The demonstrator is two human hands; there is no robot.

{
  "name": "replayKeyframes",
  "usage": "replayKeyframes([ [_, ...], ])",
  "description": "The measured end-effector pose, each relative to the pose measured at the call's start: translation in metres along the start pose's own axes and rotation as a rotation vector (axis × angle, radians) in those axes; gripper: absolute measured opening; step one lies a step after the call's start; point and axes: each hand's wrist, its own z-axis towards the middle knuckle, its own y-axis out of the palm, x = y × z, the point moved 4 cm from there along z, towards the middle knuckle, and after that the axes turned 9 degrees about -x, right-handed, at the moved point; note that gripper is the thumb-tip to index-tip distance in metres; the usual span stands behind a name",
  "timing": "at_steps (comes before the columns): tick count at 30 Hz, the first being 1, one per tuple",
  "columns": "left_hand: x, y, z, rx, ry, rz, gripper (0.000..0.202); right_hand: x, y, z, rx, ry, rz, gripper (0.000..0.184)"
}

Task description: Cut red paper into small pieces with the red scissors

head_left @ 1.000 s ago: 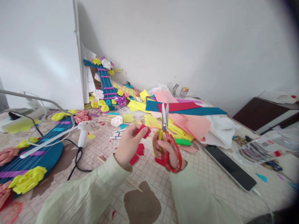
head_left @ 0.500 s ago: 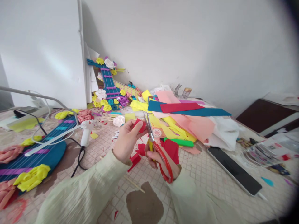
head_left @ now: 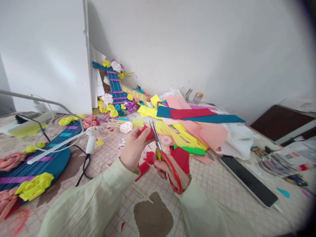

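Note:
My left hand (head_left: 133, 147) pinches a small red paper piece (head_left: 148, 132) between thumb and fingers, held up above the table. My right hand (head_left: 165, 166) grips red-and-yellow handled scissors (head_left: 165, 156); their blades (head_left: 154, 135) point up-left and meet the red piece's right edge. Red paper scraps (head_left: 181, 157) lie on the tiled table surface (head_left: 217, 184) right under both hands.
A pile of coloured paper sheets (head_left: 197, 126) lies behind the hands. A white glue gun (head_left: 91, 138) with a black cord stands at left beside a blue craft board with paper flowers (head_left: 34, 164). A dark tablet (head_left: 249, 181) lies at right. A second decorated blue board (head_left: 115, 85) leans on the wall.
The scissors swung from upright and apart from the paper to tilted left against the red piece. My right hand dropped lower; my left hand stayed pinched on the piece.

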Motion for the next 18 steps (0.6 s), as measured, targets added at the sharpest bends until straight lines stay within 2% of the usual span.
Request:
replayKeyframes([
  [8,0.0007,-0.0016,0.0009,0.016,-0.002,0.008,0.022,-0.0052,0.0030,-0.0032,-0.006,0.036,0.002,0.043],
  [18,0.0015,-0.0018,0.0023,0.023,0.000,0.023,0.023,0.0040,0.0001,0.0004,-0.006,0.044,0.055,0.036],
])
